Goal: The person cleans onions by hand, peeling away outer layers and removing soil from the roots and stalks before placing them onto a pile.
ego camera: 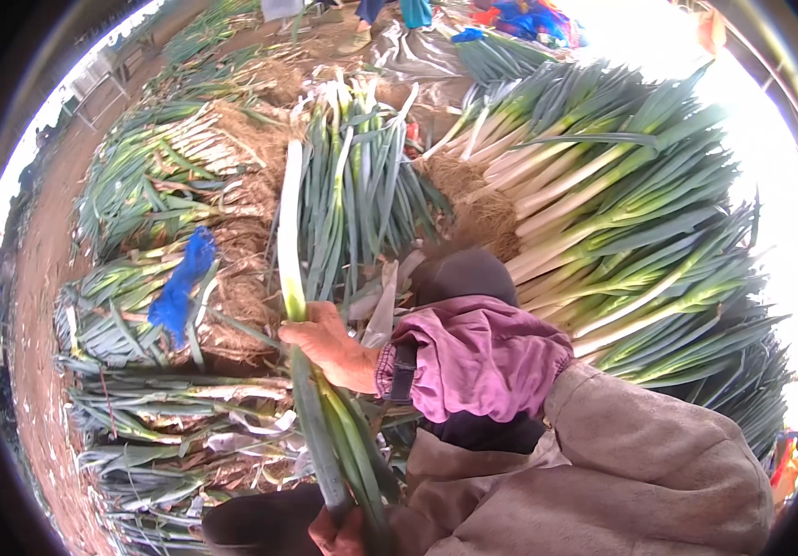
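Observation:
A long leek stands nearly upright in the picture, its white shank at the top and its green leaves running down toward my body. My right hand, below a purple sleeve cuff with a dark strap, is closed around it where white turns to green. Low at the picture's bottom edge, my left hand is partly cut off and grips the leaves. Behind the held leek lies a pile of leeks with white ends up and dark leaves hanging down.
To the right, a big stack of leeks has its roots facing me. More leeks with shaggy roots are heaped at the left, with a blue cloth or net on top. Another person's foot shows at the far top.

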Demonstrator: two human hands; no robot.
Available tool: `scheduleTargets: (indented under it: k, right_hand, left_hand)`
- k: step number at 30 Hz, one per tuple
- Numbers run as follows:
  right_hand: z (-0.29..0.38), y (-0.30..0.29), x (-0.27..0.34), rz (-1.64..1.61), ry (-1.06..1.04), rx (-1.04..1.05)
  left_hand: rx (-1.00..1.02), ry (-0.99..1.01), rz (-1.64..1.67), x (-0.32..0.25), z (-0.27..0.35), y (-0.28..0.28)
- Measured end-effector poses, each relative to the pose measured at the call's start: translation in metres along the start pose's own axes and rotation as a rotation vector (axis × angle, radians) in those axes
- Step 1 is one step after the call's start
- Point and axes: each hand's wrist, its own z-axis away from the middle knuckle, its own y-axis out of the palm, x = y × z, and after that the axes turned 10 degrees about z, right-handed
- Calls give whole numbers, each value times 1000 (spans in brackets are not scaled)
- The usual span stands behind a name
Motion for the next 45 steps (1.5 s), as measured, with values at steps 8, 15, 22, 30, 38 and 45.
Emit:
scheduleTargets:
  k: [8,15,22,30,38,45]
  right_hand:
    - [-18,-8,25,-57,-198,-116]
    - [-34,-16,25,-67,-152,-283]
    - [-22,-37,78,-235,-314,-380]
    - [-19,-47,69,-270,-285,-154]
    - [28,-34,69,-663,-81,448]
    - [64,-42,83,-876,-345,391]
  left_hand:
    - [81,85,-45,8,-51,1]
    - [170,106,-254,-21,-51,4]
    - [57,175,-723,-45,-31,-31]
    - [-497,984,-1286,-75,-8,-26]
    - [-619,882,-1381,-28,-39,-62]
    - [-575,940,-1319,-6,-51,-69]
